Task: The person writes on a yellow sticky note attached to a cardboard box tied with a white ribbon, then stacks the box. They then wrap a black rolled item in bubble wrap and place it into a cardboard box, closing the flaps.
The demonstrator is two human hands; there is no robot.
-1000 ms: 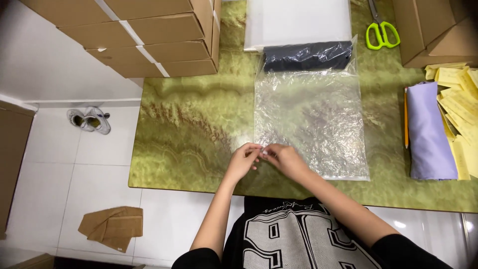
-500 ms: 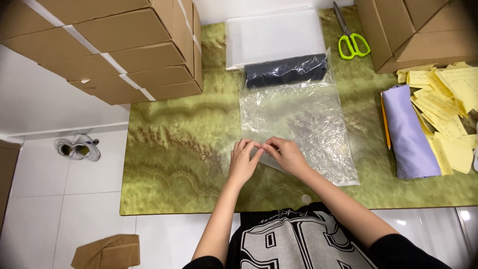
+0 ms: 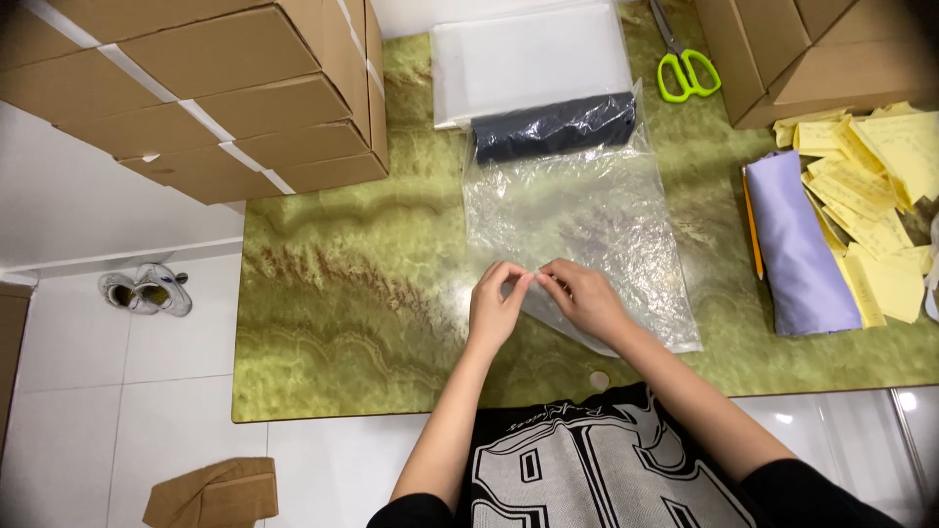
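Pinching the bag (image 3: pixel 587 210) edge, left hand (image 3: pixel 497 311) and right hand (image 3: pixel 585 301) meet fingertip-to-fingertip, each grip closed on plastic; one scissors (image 3: pixel 687 70), two shoes (image 3: pixel 145 290).

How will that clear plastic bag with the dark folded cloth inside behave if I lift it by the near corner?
The clear plastic bag looks thin and crinkled, so it would probably drape limply. The dark folded cloth fills only the far end, so that end likely sags. Both hands, left hand and right hand, pinch its near edge.
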